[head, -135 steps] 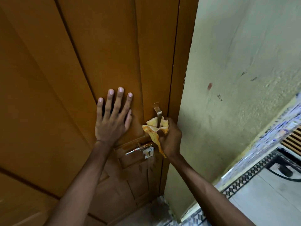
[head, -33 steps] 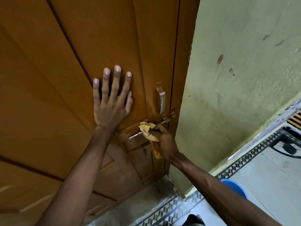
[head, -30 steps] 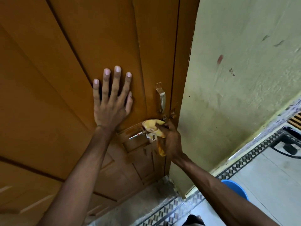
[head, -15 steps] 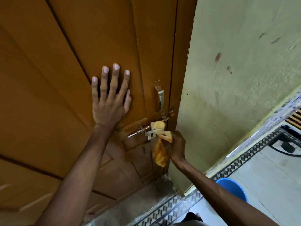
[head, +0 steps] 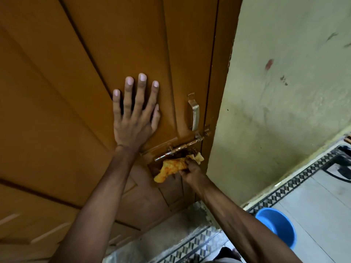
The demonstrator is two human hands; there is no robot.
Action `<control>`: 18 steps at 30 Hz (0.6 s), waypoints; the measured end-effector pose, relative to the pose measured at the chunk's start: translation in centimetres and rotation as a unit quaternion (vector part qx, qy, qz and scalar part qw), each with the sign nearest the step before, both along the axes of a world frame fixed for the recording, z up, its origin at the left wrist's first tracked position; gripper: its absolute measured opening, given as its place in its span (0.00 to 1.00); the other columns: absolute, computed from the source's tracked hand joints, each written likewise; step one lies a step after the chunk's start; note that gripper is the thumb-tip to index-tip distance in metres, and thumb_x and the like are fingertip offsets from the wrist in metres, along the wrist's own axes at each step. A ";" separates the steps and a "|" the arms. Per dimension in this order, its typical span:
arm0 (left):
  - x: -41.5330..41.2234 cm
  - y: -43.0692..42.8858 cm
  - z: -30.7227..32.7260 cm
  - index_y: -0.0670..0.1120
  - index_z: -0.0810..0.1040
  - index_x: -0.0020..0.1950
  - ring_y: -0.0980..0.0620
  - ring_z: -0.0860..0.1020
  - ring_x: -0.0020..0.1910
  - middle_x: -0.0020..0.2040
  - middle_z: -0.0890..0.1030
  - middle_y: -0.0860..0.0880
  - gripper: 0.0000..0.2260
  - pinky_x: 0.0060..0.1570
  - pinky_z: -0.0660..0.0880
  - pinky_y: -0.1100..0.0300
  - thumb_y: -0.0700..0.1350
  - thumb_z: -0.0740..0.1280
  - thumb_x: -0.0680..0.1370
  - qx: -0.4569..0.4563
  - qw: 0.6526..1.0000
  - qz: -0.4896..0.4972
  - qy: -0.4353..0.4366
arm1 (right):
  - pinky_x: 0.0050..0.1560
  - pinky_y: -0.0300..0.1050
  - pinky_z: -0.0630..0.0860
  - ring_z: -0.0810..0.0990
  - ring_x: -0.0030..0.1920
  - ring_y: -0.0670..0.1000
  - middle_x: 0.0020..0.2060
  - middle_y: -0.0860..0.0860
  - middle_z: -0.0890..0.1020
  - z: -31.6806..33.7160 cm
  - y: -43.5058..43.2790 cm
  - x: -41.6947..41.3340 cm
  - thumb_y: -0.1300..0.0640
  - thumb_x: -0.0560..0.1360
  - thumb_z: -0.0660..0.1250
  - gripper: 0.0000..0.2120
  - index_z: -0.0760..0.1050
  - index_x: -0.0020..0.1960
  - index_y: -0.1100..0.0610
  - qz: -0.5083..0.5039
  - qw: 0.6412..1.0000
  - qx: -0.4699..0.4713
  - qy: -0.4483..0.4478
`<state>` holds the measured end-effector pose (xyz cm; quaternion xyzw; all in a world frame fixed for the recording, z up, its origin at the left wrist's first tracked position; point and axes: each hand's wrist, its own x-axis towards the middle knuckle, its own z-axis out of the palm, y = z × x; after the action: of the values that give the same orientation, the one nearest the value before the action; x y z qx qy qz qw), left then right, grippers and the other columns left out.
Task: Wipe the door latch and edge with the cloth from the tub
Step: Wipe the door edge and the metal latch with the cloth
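A brown wooden door [head: 95, 54] fills the left of the view. Its metal sliding latch [head: 182, 146] runs across to the door edge [head: 212, 92], with a curved metal handle [head: 195, 112] just above. My left hand [head: 135, 114] lies flat on the door panel, fingers spread. My right hand [head: 191, 168] is closed on a crumpled yellow cloth [head: 171, 167] and presses it against the door directly beneath the latch bolt. The padlock under the latch is hidden behind the cloth.
A pale green wall [head: 284, 92] stands right of the door frame. A blue tub [head: 277, 225] sits on the tiled floor at lower right, beside a patterned tile border [head: 296, 183]. A dark cable lies at the far right.
My right hand with the cloth has gone from the handle down to the latch, rubbed along it, and now sits lower, under the bolt. My left hand stays flat on the door.
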<state>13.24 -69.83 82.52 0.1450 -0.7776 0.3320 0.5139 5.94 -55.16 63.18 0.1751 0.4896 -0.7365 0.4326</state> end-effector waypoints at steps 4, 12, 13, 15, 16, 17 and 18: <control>0.0 0.0 0.0 0.50 0.68 0.78 0.41 0.65 0.74 0.75 0.70 0.44 0.25 0.73 0.59 0.43 0.54 0.62 0.82 -0.001 1.000 0.002 -0.005 | 0.62 0.55 0.75 0.77 0.58 0.61 0.48 0.53 0.80 3.7 -0.8 0.5 0.50 0.72 0.64 0.03 0.71 0.44 0.47 0.009 0.999 -0.009 -0.037; -0.1 -0.1 -0.3 0.50 0.67 0.79 0.42 0.65 0.74 0.76 0.67 0.44 0.25 0.74 0.56 0.43 0.55 0.62 0.82 -0.002 1.000 0.004 -0.008 | 0.49 0.50 0.77 0.77 0.39 0.53 0.39 0.56 0.78 7.0 -0.8 0.4 0.69 0.80 0.58 0.11 0.72 0.41 0.60 -0.081 0.994 0.038 -0.065; -0.1 -0.1 -0.2 0.50 0.67 0.79 0.42 0.65 0.74 0.76 0.69 0.44 0.25 0.74 0.56 0.43 0.55 0.62 0.82 -0.003 1.000 0.005 -0.008 | 0.51 0.51 0.76 0.78 0.39 0.54 0.38 0.57 0.78 6.9 -0.7 0.2 0.68 0.80 0.58 0.11 0.73 0.41 0.60 -0.073 0.995 0.039 -0.048; -0.1 -0.1 -0.2 0.51 0.67 0.79 0.42 0.65 0.74 0.75 0.70 0.44 0.25 0.74 0.56 0.43 0.54 0.62 0.82 -0.002 1.000 0.004 -0.005 | 0.52 0.53 0.77 0.80 0.45 0.59 0.40 0.59 0.82 5.9 -1.2 0.1 0.64 0.79 0.59 0.08 0.75 0.43 0.60 -0.033 0.998 0.062 0.008; -0.2 0.0 -0.2 0.51 0.67 0.79 0.42 0.65 0.74 0.75 0.71 0.44 0.25 0.74 0.56 0.44 0.54 0.62 0.82 -0.002 1.000 0.003 -0.003 | 0.57 0.56 0.77 0.81 0.51 0.61 0.44 0.60 0.84 2.9 -2.1 -0.8 0.60 0.76 0.61 0.07 0.77 0.46 0.58 0.002 0.995 0.082 0.050; -0.2 0.0 -0.2 0.50 0.67 0.79 0.42 0.65 0.74 0.75 0.71 0.44 0.25 0.74 0.55 0.44 0.54 0.62 0.82 -0.002 1.000 0.003 -0.003 | 0.61 0.59 0.76 0.81 0.55 0.63 0.49 0.61 0.84 -2.2 -3.0 -2.2 0.55 0.72 0.62 0.11 0.79 0.49 0.58 0.033 0.991 0.107 0.068; -0.2 0.0 -0.2 0.50 0.68 0.79 0.42 0.65 0.74 0.75 0.71 0.44 0.25 0.75 0.55 0.44 0.54 0.62 0.82 -0.003 1.000 0.005 -0.003 | 0.62 0.61 0.75 0.81 0.56 0.64 0.52 0.62 0.84 -5.7 -3.5 -3.0 0.52 0.68 0.61 0.18 0.80 0.52 0.58 0.047 0.992 0.104 0.057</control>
<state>13.07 -69.84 82.33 0.1460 -0.7776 0.3373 0.5102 2.98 -58.71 57.53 0.1537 0.5953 -0.6692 0.4174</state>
